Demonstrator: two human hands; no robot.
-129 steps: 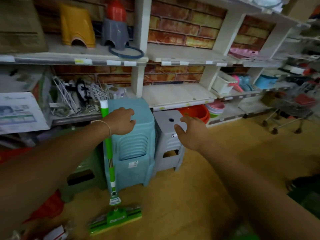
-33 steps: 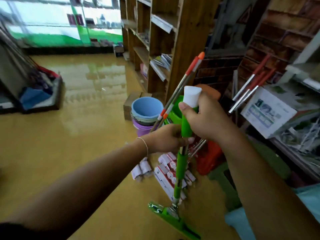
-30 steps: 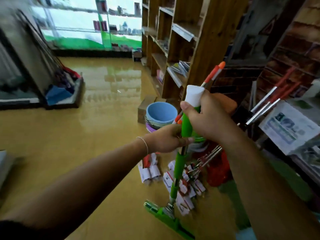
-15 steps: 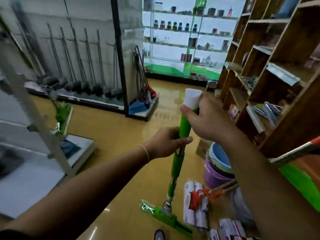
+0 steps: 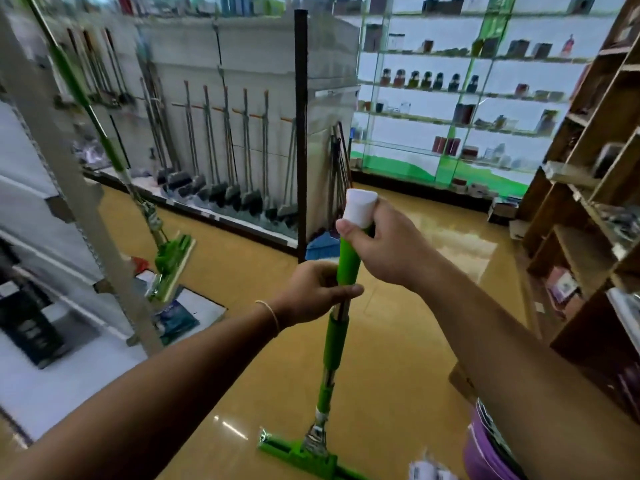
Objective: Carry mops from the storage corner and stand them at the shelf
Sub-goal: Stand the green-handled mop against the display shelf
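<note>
A: What does the figure show?

B: A green flat mop with a white end cap and a steel-and-green handle [image 5: 335, 336], carried upright in mid-aisle. The right hand [image 5: 388, 244] is wrapped round the top of the handle just below the cap; the left hand [image 5: 317, 289] is curled round the shaft just beneath it. The green mop head [image 5: 298, 455] hangs near the glossy yellow floor [image 5: 398, 375]; whether it touches cannot be told.

A: Where is the destination?

B: Probably the pale shelf upright [image 5: 79, 188] at near left, where a second green mop [image 5: 138, 202] already leans.

A: What could go wrong?

B: Three hazards, all judged. The low head may drag or catch on the floor and twist the handle in the two hands. The purple tub [image 5: 485, 452] and the wooden shelving [image 5: 588, 202] at right stand close enough to be struck as the mop swings. Set down carelessly, the carried mop could knock the leaning mop, and on a smooth floor either might slide and fall.
</note>
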